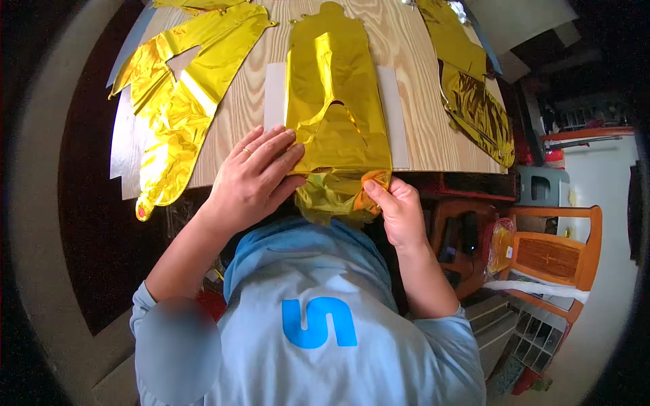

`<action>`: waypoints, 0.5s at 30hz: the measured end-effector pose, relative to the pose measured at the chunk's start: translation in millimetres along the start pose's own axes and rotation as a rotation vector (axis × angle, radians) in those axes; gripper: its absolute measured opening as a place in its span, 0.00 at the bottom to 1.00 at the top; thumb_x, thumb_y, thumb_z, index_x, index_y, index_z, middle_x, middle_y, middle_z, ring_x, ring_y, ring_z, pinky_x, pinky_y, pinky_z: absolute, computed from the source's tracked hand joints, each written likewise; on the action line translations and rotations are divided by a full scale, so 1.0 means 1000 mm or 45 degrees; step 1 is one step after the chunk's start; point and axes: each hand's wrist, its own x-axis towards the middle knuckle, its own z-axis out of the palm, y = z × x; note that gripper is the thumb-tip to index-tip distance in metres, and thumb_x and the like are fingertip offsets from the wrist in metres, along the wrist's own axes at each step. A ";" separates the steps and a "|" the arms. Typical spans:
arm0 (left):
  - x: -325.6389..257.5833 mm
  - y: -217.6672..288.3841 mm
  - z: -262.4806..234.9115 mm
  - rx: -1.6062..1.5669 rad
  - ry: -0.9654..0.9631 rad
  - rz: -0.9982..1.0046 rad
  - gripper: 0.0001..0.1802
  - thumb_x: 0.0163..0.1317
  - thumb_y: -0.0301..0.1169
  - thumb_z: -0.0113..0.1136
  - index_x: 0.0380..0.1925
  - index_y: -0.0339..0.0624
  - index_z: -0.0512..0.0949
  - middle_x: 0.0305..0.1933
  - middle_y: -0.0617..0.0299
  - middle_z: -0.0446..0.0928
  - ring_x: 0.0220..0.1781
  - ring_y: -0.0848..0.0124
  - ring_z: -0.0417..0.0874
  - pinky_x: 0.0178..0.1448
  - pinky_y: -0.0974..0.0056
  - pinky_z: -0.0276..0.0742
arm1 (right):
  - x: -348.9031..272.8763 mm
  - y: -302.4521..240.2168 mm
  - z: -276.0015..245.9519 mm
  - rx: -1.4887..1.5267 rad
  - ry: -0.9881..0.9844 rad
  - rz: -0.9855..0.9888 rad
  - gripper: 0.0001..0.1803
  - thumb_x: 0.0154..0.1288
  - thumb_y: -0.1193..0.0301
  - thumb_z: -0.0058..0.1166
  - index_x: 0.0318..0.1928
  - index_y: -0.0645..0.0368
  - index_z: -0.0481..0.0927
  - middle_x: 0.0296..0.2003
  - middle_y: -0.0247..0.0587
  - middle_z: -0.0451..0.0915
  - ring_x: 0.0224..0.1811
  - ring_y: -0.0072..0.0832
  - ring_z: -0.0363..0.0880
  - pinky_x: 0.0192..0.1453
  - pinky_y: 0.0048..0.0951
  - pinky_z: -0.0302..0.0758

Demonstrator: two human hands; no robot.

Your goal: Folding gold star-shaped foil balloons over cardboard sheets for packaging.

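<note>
A flat, uninflated gold foil balloon [335, 74] lies lengthwise in front of me, its near end hanging crumpled over the table edge. My left hand [254, 172] rests on the balloon's left edge with fingers stretched out, wearing a thin ring. At the near right corner, my right hand [399, 210] pinches the balloon's folded, orange-tinted end between thumb and fingers. Beneath the balloon is a pale flat sheet [393, 115], showing on both sides of it. What the right fingers press against underneath is hidden.
The wood-grain table [237, 149] ends just before my body. Another crumpled gold foil balloon [203, 88] drapes over its left edge, and more gold foil [467, 74] lies at the right. A wooden chair [548, 257] and a grey plastic stool [545, 186] stand to the right.
</note>
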 end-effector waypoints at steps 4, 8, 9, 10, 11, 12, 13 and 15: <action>-0.003 -0.001 0.007 0.113 -0.008 0.032 0.28 0.59 0.39 0.69 0.59 0.42 0.78 0.65 0.52 0.75 0.69 0.55 0.75 0.74 0.47 0.68 | 0.002 0.003 -0.007 -0.126 -0.005 -0.040 0.11 0.73 0.70 0.60 0.45 0.66 0.86 0.41 0.30 0.86 0.40 0.15 0.80 0.48 0.21 0.76; -0.006 0.002 0.006 0.159 -0.042 0.024 0.31 0.59 0.36 0.69 0.63 0.42 0.76 0.68 0.51 0.73 0.71 0.54 0.73 0.77 0.46 0.64 | 0.001 -0.007 -0.018 -0.549 0.077 -0.096 0.11 0.70 0.68 0.63 0.44 0.63 0.86 0.38 0.35 0.88 0.38 0.19 0.82 0.45 0.24 0.76; -0.007 0.003 0.007 0.166 -0.037 0.021 0.31 0.59 0.36 0.69 0.63 0.42 0.76 0.68 0.51 0.73 0.71 0.54 0.73 0.77 0.46 0.64 | -0.002 -0.019 -0.016 -0.804 0.154 -0.122 0.10 0.68 0.68 0.64 0.43 0.63 0.85 0.36 0.38 0.87 0.37 0.22 0.83 0.44 0.26 0.77; -0.008 0.003 0.008 0.173 -0.032 0.017 0.31 0.59 0.36 0.69 0.63 0.42 0.76 0.68 0.51 0.73 0.72 0.54 0.73 0.77 0.46 0.63 | -0.006 -0.027 -0.015 -1.060 0.230 -0.149 0.10 0.67 0.68 0.65 0.42 0.62 0.85 0.35 0.40 0.87 0.35 0.26 0.84 0.43 0.28 0.77; -0.008 0.003 0.009 0.182 -0.026 0.014 0.31 0.59 0.35 0.69 0.63 0.42 0.76 0.69 0.51 0.73 0.72 0.54 0.73 0.77 0.46 0.63 | -0.010 -0.031 -0.015 -1.461 0.353 -0.620 0.10 0.63 0.68 0.68 0.40 0.59 0.85 0.33 0.45 0.85 0.34 0.38 0.85 0.42 0.35 0.79; -0.009 0.003 0.010 0.183 -0.019 0.014 0.31 0.59 0.35 0.69 0.63 0.42 0.76 0.69 0.51 0.73 0.72 0.54 0.73 0.77 0.46 0.63 | -0.015 -0.040 -0.011 -1.638 0.449 -0.811 0.09 0.61 0.69 0.68 0.39 0.59 0.84 0.34 0.42 0.85 0.36 0.42 0.84 0.46 0.40 0.79; -0.010 0.003 0.010 0.184 -0.011 0.013 0.31 0.59 0.35 0.69 0.63 0.42 0.75 0.69 0.51 0.73 0.72 0.54 0.73 0.77 0.46 0.63 | -0.017 -0.048 -0.007 -1.670 0.443 -0.949 0.11 0.60 0.70 0.69 0.41 0.59 0.84 0.38 0.41 0.85 0.40 0.41 0.84 0.48 0.40 0.78; -0.009 0.002 0.011 0.182 0.002 0.027 0.31 0.59 0.34 0.69 0.63 0.42 0.76 0.69 0.51 0.73 0.72 0.54 0.73 0.77 0.46 0.63 | -0.018 -0.060 0.000 -1.712 0.332 -1.199 0.15 0.59 0.70 0.69 0.47 0.59 0.85 0.46 0.42 0.84 0.47 0.41 0.83 0.54 0.41 0.77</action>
